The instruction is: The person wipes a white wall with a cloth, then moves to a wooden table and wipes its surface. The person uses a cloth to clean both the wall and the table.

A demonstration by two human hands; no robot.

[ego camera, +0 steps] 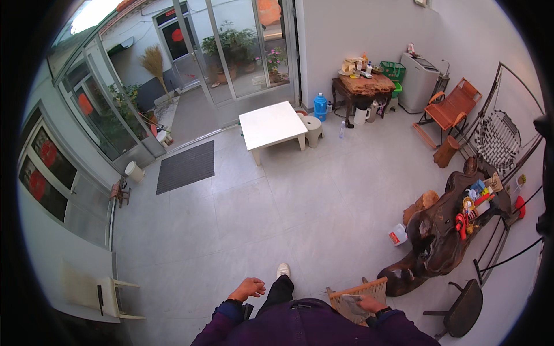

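Note:
My left hand hangs beside my left leg with its fingers loosely curled, and I see nothing in it. A limp grey cloth-like piece is held in my right hand; its exact kind is hard to make out. Just beyond and under that hand is a low folding stool with a woven seat and a wooden rail. One white shoe of mine is forward on the grey tiled floor.
A white low table and a plastic stool stand ahead near glass doors. A dark carved-wood tea table bearing clutter is on the right, a white jug beside it. A dark mat lies ahead left.

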